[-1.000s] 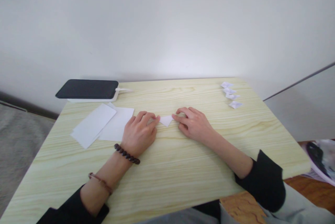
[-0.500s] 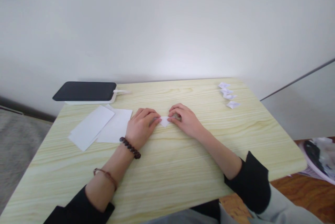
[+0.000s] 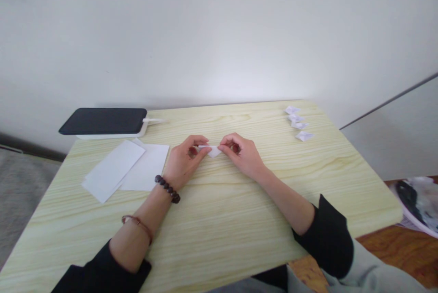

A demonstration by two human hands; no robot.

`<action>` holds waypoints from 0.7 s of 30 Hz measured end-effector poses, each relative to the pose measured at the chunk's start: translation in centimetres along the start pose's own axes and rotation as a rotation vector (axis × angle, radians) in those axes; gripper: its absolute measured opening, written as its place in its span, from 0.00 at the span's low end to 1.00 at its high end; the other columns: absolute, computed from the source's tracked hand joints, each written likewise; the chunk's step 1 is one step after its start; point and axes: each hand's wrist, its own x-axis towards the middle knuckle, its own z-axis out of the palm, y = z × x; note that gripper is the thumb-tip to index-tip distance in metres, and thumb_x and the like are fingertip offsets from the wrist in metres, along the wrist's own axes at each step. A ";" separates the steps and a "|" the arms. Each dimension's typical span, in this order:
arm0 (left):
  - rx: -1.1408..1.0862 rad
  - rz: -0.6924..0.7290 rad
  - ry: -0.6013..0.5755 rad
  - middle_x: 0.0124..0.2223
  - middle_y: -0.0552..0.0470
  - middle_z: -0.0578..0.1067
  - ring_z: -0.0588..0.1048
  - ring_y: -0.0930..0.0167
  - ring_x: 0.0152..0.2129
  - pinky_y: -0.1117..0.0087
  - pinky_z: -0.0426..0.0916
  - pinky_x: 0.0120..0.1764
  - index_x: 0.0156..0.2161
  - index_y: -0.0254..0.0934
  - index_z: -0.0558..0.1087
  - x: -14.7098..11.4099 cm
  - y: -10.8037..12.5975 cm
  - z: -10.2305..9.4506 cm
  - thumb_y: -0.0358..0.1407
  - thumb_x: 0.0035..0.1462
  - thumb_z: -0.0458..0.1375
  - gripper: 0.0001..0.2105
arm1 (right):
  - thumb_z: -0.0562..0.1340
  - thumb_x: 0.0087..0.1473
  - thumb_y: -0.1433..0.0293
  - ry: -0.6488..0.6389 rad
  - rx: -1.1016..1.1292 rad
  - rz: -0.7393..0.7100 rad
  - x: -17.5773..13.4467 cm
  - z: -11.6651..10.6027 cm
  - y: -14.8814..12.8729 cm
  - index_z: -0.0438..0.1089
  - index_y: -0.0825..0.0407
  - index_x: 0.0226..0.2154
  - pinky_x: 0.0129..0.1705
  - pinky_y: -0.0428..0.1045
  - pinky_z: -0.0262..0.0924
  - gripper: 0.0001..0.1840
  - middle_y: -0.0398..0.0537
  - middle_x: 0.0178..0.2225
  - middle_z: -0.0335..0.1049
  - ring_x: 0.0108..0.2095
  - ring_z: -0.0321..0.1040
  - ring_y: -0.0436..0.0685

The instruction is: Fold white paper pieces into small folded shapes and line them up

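Between my two hands is a small piece of folded white paper (image 3: 214,152), its lower point facing me. My left hand (image 3: 186,158) pinches its left end between thumb and fingers. At the other end, the thumb and fingertips of my right hand (image 3: 242,154) are closed on it. The fingertips cover both ends, so only the middle of the paper shows clearly. Left of my left hand lie flat sheets of white paper (image 3: 114,170), overlapping one another.
A dark-screened phone (image 3: 102,121) rests on a white base at the back left, with a white cable (image 3: 155,120) plugged in. Several small folded paper pieces (image 3: 304,135) stand in a row at the back right of the wooden table (image 3: 219,229). A white wall rises behind.
Both hands have lifted the folded paper slightly and tipped it. My left fingers have curled more, moving from lying along the paper to a pinch. The view has shifted a little.
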 end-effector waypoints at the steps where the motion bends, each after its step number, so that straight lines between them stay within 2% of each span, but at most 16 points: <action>1: 0.002 -0.007 -0.008 0.35 0.53 0.78 0.71 0.74 0.25 0.73 0.66 0.30 0.40 0.37 0.73 0.0 0.1 0.0 0.44 0.54 0.58 0.13 | 0.60 0.55 0.67 0.006 -0.014 -0.025 -0.1 0.0 0.0 0.68 0.52 0.32 0.28 0.43 0.58 0.05 0.41 0.27 0.71 0.25 0.64 0.47; 6: 0.024 -0.004 -0.035 0.29 0.54 0.78 0.70 0.74 0.23 0.73 0.65 0.28 0.35 0.38 0.77 -0.2 0.7 -0.1 0.45 0.54 0.57 0.13 | 0.60 0.56 0.68 0.044 -0.124 -0.195 -0.3 -0.2 -0.2 0.69 0.52 0.33 0.33 0.45 0.61 0.05 0.44 0.29 0.72 0.29 0.67 0.49; 11: 0.011 0.125 -0.006 0.31 0.52 0.78 0.73 0.72 0.27 0.72 0.67 0.31 0.33 0.37 0.76 -0.4 1.1 -0.1 0.39 0.54 0.58 0.09 | 0.58 0.58 0.68 -0.024 -0.214 -0.286 -0.4 -0.4 -0.5 0.69 0.51 0.32 0.38 0.47 0.61 0.06 0.46 0.30 0.73 0.33 0.68 0.51; 16: 0.018 0.238 0.014 0.31 0.51 0.78 0.75 0.71 0.30 0.71 0.69 0.34 0.32 0.37 0.76 -0.5 1.4 -0.1 0.36 0.54 0.58 0.06 | 0.55 0.59 0.70 -0.058 -0.306 -0.364 -0.5 -0.7 -1.0 0.68 0.52 0.31 0.37 0.47 0.61 0.07 0.47 0.29 0.72 0.32 0.67 0.52; 21: 0.018 0.218 0.019 0.31 0.52 0.78 0.75 0.71 0.30 0.71 0.71 0.36 0.31 0.39 0.76 -0.6 1.4 -0.2 0.36 0.54 0.57 0.06 | 0.54 0.59 0.71 -0.077 -0.361 -0.407 -0.3 -0.9 -1.0 0.67 0.52 0.31 0.37 0.48 0.61 0.07 0.47 0.30 0.72 0.32 0.66 0.52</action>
